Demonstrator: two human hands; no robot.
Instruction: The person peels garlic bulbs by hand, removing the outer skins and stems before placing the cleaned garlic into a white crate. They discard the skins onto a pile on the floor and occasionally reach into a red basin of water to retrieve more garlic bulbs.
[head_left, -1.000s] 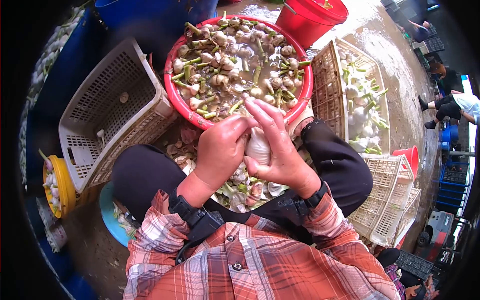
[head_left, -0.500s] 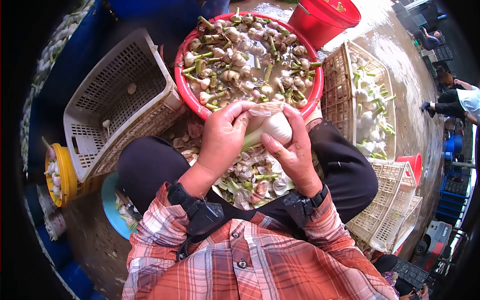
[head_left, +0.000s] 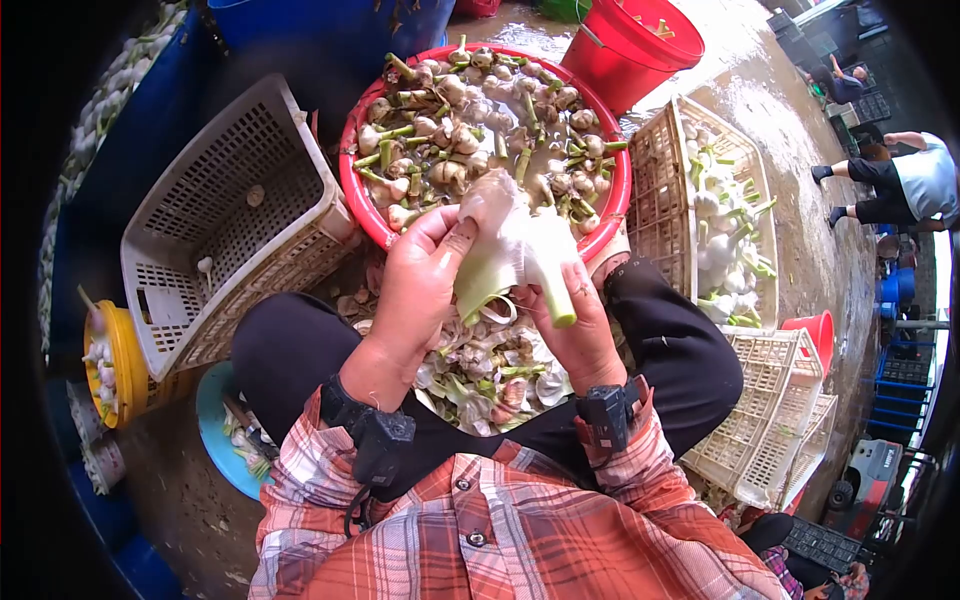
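Head view: left fingers (head_left: 458,240) pinched on peel (head_left: 488,275), right fingers (head_left: 578,284) curled round garlic (head_left: 547,262).

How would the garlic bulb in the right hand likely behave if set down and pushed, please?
The garlic bulb would probably pivot rather than roll straight, since a stem juts from it. That stem looks stiff, being thick and straight. Its loose skin, thin and curling, seems floppy.

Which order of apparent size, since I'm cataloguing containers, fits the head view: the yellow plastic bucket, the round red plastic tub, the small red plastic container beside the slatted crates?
1. Round red plastic tub
2. Yellow plastic bucket, partly hidden
3. Small red plastic container, partly hidden
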